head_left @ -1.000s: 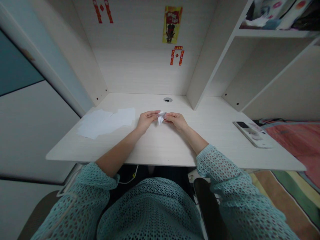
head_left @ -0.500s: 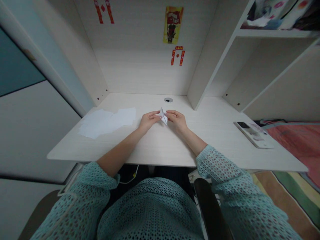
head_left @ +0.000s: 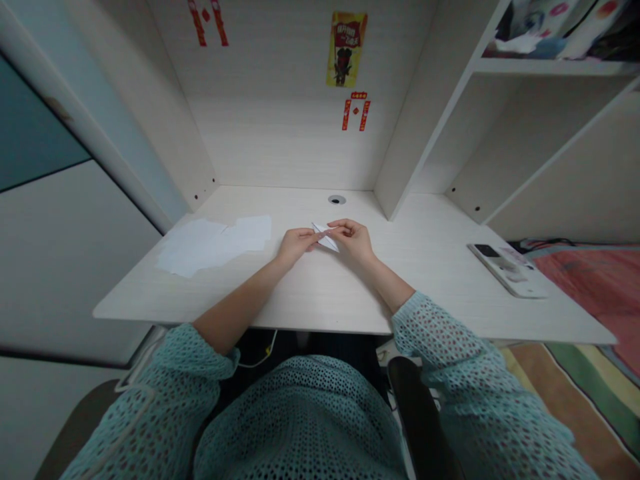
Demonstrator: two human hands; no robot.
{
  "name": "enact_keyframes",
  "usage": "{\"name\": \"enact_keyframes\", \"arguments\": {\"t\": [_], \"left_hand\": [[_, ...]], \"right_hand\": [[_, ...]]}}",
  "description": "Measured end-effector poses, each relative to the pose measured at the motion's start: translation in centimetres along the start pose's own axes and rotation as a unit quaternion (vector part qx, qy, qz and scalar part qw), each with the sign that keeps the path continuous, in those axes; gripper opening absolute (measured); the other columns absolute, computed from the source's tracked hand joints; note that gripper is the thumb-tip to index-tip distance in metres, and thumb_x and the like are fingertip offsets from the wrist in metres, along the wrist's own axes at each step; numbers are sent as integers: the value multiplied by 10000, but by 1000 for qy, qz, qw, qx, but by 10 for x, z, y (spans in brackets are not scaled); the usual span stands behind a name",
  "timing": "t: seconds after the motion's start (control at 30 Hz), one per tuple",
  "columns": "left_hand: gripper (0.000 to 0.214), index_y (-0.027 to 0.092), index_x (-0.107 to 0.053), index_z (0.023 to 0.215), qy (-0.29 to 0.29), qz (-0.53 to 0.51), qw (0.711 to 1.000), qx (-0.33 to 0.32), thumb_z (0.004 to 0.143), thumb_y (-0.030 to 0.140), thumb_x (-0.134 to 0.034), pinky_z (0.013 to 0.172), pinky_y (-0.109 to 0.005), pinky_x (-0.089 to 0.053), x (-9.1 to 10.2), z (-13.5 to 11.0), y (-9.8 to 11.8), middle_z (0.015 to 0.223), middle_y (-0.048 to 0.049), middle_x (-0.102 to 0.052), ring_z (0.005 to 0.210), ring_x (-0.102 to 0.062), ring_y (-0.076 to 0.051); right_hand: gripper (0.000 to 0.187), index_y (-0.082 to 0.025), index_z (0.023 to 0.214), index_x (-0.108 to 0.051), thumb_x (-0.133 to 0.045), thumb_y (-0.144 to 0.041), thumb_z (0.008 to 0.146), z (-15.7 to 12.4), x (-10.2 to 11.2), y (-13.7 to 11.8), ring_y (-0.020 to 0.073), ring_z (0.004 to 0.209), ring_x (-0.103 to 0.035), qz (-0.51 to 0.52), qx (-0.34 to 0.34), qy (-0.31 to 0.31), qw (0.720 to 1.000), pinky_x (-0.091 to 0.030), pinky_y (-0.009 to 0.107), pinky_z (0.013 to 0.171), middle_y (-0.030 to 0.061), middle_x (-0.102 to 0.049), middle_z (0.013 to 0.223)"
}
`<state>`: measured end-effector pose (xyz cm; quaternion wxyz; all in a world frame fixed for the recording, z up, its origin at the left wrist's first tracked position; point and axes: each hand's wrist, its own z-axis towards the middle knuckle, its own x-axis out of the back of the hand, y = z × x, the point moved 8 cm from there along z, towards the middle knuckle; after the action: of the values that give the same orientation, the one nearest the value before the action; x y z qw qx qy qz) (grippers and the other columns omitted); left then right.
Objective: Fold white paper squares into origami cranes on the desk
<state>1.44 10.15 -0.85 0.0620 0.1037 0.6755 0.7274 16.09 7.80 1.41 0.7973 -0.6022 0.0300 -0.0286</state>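
Observation:
A small piece of folded white paper (head_left: 329, 243) is held between both hands, just above the middle of the desk. My left hand (head_left: 297, 245) pinches its left side, thumb and fingers pressed together. From the right, my right hand (head_left: 354, 239) grips the upper part, its thumb and forefinger meeting close to the left thumb. Pointed corners of the paper stick out above and below the fingertips; the fingers hide the rest of its folds.
Several loose white paper sheets (head_left: 200, 247) lie overlapping on the desk's left side. A phone (head_left: 505, 270) rests near the right edge of the desk (head_left: 320, 310). Behind the hands are a round cable hole (head_left: 337, 199) and an upright shelf panel (head_left: 425, 127).
The folded paper has tilted over from a more upright position and looks flatter. My hands have drawn closer together, with the right fingers moved left over the paper.

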Motion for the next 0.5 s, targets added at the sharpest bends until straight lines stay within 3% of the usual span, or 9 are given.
{"name": "enact_keyframes", "arguments": {"t": [0.27, 0.5], "left_hand": [[407, 158, -701, 731, -6, -11, 1000, 24, 557, 523, -748, 564, -241, -405, -1, 2, -8, 672, -57, -659, 643, -592, -147], [425, 172, -702, 744, 11, -44, 999, 10, 599, 572, -700, 553, -222, -370, 3, -1, -2, 746, -60, -664, 687, -568, -137]], "right_hand": [[363, -192, 884, -630, -718, -437, 632, -2, -2, -10, 149, 600, -596, -41, 40, -28, 998, -442, 272, 591, 25, -677, 669], [405, -207, 955, -655, -698, -469, 649, 0, -1, -1, 162, 713, -620, -38, 38, -5, 999, -462, 271, 651, 33, -691, 768]]}}
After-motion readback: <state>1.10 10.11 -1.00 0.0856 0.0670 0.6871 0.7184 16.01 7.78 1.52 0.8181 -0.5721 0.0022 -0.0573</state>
